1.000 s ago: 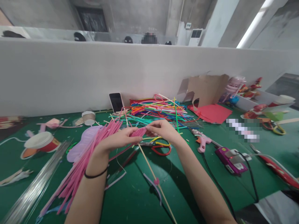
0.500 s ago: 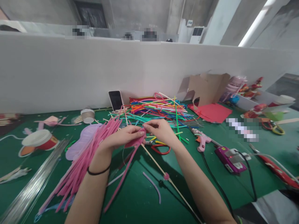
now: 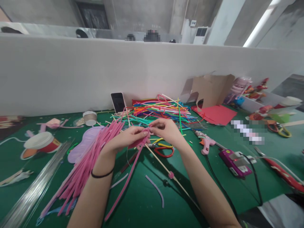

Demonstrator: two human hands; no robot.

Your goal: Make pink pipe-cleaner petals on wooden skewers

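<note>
Left hand (image 3: 127, 137) and right hand (image 3: 166, 131) pinch a pink strip (image 3: 136, 161) at the centre; its long end extends towards seven o'clock. From them, a wooden stick (image 3: 158, 159) points between four and five o'clock; a pink bundle (image 3: 89, 169) is at eight, on the desk (image 3: 142, 212).

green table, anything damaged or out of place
The brown cardboard at the back has an irregular gap at its lower left, as if cut or torn. A curved lilac strip lies loose, apart from the held pink strip.
</note>
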